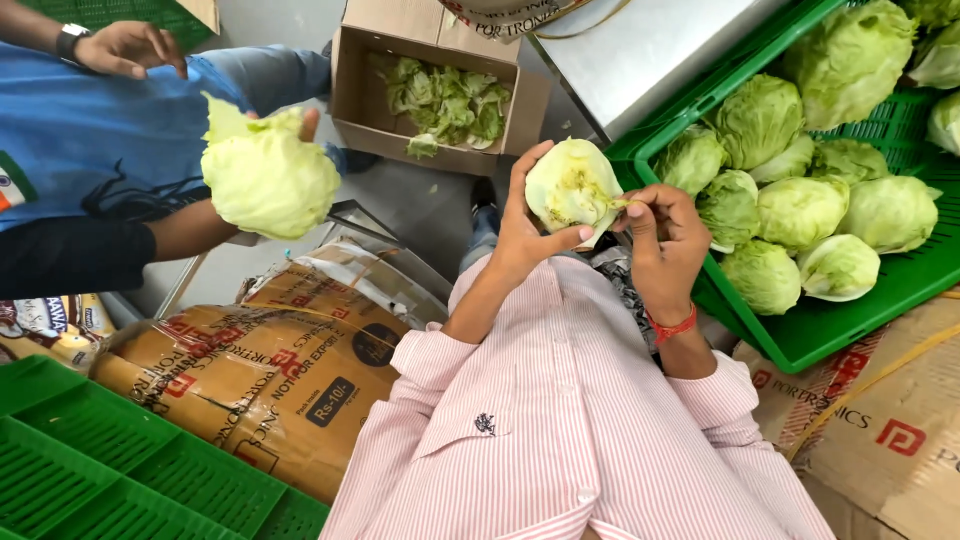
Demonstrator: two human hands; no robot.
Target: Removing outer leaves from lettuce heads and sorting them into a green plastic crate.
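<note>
We had the pale green lettuce head (572, 188) up in front of our chest, stem side toward us, beside the green crate (800, 345) of trimmed heads; our left hand (522, 228) cupped it, fingers wrapped round its side; our right hand (662, 235) pinched a loose leaf edge, thumb and forefinger together. The step looked like trimming; the next move would call for a clean pull away from the core, with the left hand's grip kept firm.

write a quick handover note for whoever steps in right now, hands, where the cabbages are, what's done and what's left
Left hand cups a pale cabbage, stem end up. Right hand pinches a leaf at its edge.
Green crate on the right holds many more heads. Cardboard box ahead holds loose leaves.
Done: some leaves in the box. Left: this head, and apparently the crate.
A co-worker's cabbage is held at left.
</note>
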